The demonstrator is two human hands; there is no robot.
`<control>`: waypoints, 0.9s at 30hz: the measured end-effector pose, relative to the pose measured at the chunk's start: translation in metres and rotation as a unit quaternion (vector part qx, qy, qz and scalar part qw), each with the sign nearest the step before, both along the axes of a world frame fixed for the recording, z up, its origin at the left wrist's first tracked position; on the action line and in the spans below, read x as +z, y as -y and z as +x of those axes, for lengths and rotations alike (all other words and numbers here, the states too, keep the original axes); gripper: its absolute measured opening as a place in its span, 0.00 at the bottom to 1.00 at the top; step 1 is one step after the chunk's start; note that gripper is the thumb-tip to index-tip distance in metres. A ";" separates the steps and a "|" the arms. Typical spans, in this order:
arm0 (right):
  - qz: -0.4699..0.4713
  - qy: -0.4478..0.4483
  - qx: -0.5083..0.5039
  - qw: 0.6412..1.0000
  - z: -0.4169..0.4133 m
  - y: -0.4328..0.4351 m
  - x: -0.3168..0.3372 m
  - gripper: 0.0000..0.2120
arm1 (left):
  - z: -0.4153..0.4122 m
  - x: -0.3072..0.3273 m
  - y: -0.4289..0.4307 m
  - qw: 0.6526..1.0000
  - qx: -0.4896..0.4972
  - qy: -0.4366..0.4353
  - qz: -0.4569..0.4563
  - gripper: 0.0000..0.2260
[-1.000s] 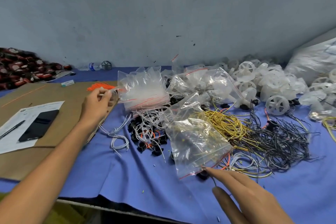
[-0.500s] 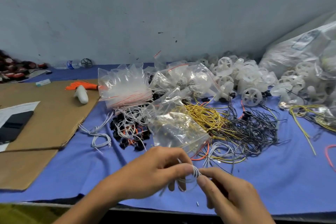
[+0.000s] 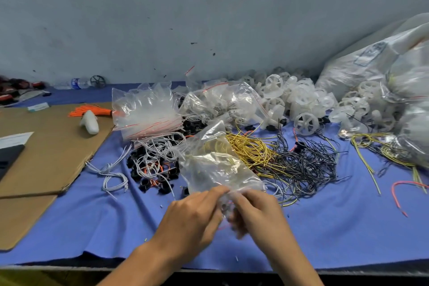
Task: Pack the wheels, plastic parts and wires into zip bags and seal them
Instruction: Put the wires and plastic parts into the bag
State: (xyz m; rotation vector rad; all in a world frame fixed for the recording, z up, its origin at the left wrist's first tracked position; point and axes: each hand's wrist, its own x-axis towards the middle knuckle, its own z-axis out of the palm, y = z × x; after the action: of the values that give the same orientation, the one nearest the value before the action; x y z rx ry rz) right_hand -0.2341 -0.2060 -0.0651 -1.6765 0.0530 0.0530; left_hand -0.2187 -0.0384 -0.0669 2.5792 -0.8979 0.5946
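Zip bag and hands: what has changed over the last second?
The left hand let go of the white plastic part on the cardboard and came back to the right hand; both now pinch the near end of the zip bag. Wire piles, wheels and spare bags have not moved.

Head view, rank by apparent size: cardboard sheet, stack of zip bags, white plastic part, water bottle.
1. cardboard sheet
2. stack of zip bags
3. white plastic part, water bottle: alike, bottle farther back
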 end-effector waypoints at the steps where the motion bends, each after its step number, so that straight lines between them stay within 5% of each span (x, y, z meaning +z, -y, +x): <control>1: 0.044 0.003 0.014 0.999 0.006 -0.010 0.003 0.11 | -0.005 0.003 0.003 1.000 -0.016 -0.007 -0.016 0.17; 5: 0.121 -0.136 0.031 0.983 0.026 -0.032 0.003 0.15 | -0.017 0.017 0.008 0.995 -0.055 -0.011 -0.077 0.16; 7: -0.033 -0.100 0.063 0.992 0.029 -0.032 0.006 0.15 | -0.018 0.022 0.008 0.996 -0.049 0.011 -0.076 0.17; 9: -0.178 0.029 0.116 0.977 0.024 -0.030 0.021 0.19 | -0.015 0.025 0.006 0.995 -0.020 0.021 -0.090 0.18; 11: -0.396 0.158 0.189 0.884 0.008 -0.027 0.026 0.28 | -0.009 0.031 0.002 0.986 0.030 0.000 -0.167 0.16; 13: -0.481 0.224 0.200 0.824 -0.010 -0.021 0.036 0.31 | 0.004 0.040 -0.004 0.962 0.074 -0.024 -0.260 0.14; 19: -0.223 0.365 -0.008 0.904 -0.013 0.026 0.063 0.08 | 0.057 0.100 -0.044 0.880 0.080 -0.045 -0.465 0.09; 23: -0.340 0.223 -0.099 0.908 0.042 0.058 0.043 0.08 | 0.082 0.153 -0.068 0.801 0.120 -0.038 -0.586 0.07; 27: -0.454 0.157 0.005 0.877 0.091 0.053 0.014 0.12 | 0.082 0.177 -0.082 0.821 0.143 0.041 -0.552 0.06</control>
State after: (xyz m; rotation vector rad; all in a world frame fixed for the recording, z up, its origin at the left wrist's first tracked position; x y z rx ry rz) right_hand -0.1427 -0.2585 -0.0508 -2.6087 -0.2107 -0.2817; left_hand -0.1368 0.0439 0.1100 1.5937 -0.0502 0.9470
